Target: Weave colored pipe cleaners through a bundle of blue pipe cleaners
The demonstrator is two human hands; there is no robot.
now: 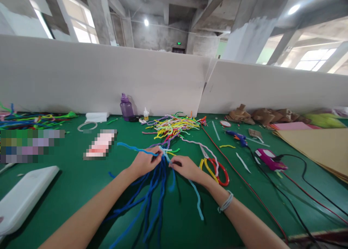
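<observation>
My left hand [146,161] is closed in a pinch at the crossing of several fuzzy pipe cleaners, a bright blue pipe cleaner [132,147] sticking out to its left. My right hand [187,167] pinches a light blue pipe cleaner [199,202], whose tail hangs down toward the table. Below the hands, a bunch of dark blue pipe cleaners [152,191] fans out toward me. Behind them lies a heap of yellow, pink, purple and green pipe cleaners [174,125]. The fingers partly cover the crossing.
Scissors [224,173] with red and yellow handles lie beside my right wrist. To the right are a blue glue gun [236,136], a magenta power block [270,160] and cords. A purple bottle [126,108] stands by the white partition [103,78]. More pipe cleaners [35,120] lie far left.
</observation>
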